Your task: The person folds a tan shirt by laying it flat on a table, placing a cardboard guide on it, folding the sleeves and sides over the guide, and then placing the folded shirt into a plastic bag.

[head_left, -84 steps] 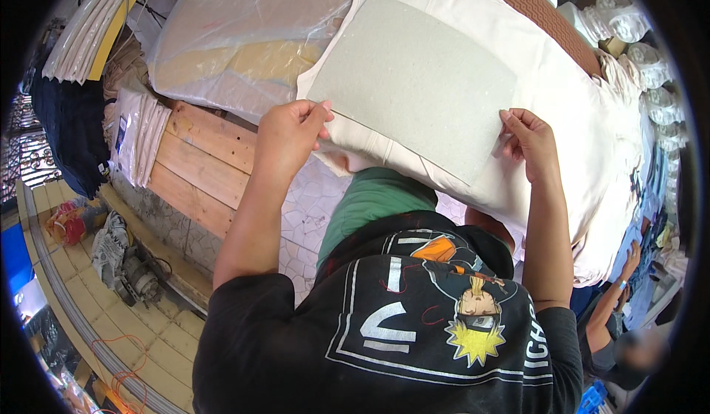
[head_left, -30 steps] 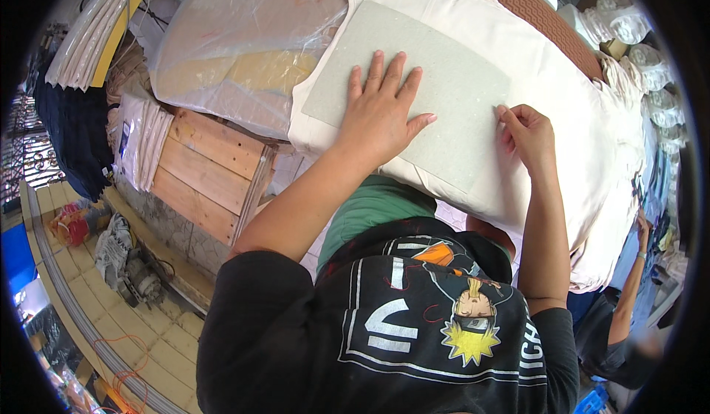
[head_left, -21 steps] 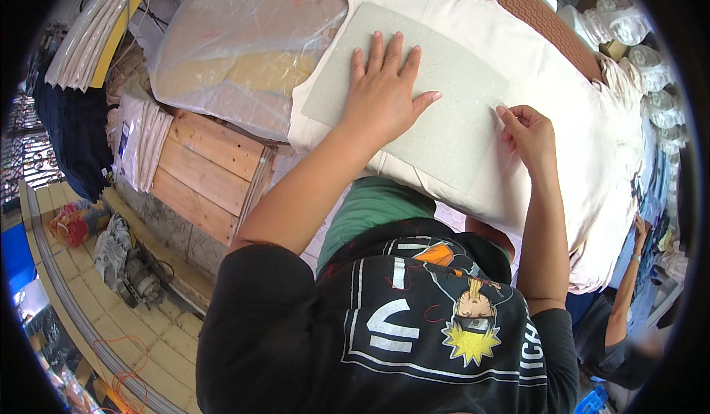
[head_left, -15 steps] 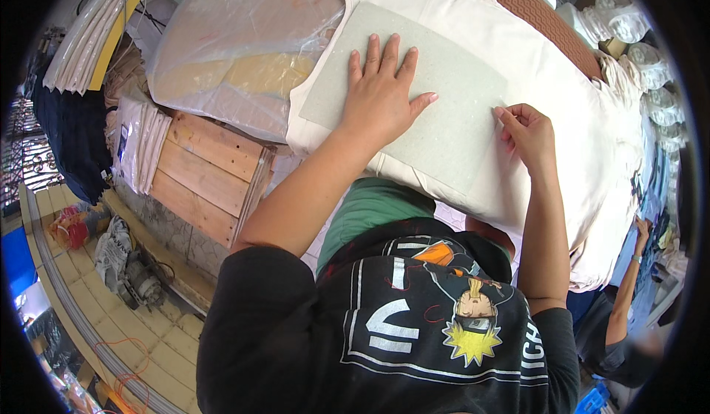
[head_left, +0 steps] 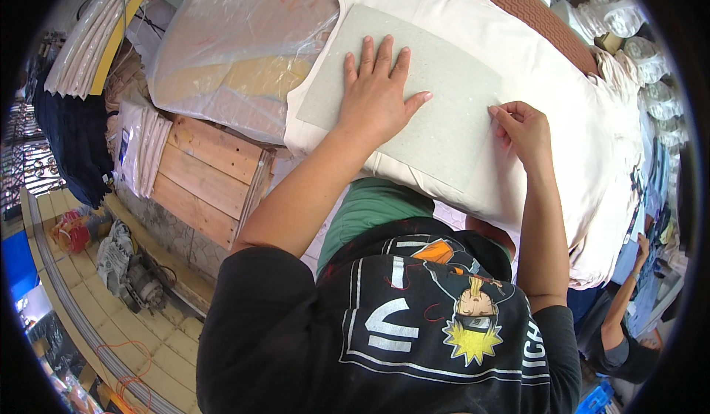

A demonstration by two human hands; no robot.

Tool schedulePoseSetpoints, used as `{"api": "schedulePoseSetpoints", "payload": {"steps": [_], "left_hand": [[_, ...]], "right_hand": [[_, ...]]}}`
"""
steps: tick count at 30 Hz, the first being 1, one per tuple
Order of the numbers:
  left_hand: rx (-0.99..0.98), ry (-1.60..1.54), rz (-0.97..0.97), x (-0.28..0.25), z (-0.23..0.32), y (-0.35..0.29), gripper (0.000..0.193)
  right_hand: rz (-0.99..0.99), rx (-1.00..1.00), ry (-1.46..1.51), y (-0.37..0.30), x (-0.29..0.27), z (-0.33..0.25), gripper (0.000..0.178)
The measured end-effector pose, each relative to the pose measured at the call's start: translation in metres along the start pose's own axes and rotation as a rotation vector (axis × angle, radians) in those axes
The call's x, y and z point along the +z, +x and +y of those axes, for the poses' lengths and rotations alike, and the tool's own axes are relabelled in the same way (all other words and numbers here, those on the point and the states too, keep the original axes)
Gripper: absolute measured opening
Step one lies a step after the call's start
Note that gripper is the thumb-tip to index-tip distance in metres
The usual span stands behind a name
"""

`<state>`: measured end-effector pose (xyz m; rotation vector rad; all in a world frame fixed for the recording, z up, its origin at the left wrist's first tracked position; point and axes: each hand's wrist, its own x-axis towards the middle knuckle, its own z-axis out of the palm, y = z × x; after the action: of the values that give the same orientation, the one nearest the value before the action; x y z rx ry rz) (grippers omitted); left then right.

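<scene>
A grey cardboard sheet [head_left: 436, 110] lies in the upper centre of the frame on folded cream fabric [head_left: 577, 118]. The left hand [head_left: 377, 92] rests flat on it, fingers spread, grasping nothing. The right hand [head_left: 521, 129] pinches the sheet's right edge. A clear plastic bag [head_left: 237, 51] lies at upper left, just beside the fabric's left edge.

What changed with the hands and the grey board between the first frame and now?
The left hand let go of the board's near edge and now lies flat on top, fingers spread. The board went from lifted to flat on the cream cloth. The right hand stays at the board's right edge.
</scene>
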<state>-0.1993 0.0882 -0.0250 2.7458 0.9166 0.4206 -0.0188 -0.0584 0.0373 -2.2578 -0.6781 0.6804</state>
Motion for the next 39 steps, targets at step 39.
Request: {"api": "schedulePoseSetpoints", "payload": {"steps": [39], "left_hand": [[1.282, -1.106, -1.071, -0.184, 0.141, -0.122, 0.075]], "right_hand": [[0.381, -0.061, 0.194, -0.161, -0.123, 0.1, 0.023]]}}
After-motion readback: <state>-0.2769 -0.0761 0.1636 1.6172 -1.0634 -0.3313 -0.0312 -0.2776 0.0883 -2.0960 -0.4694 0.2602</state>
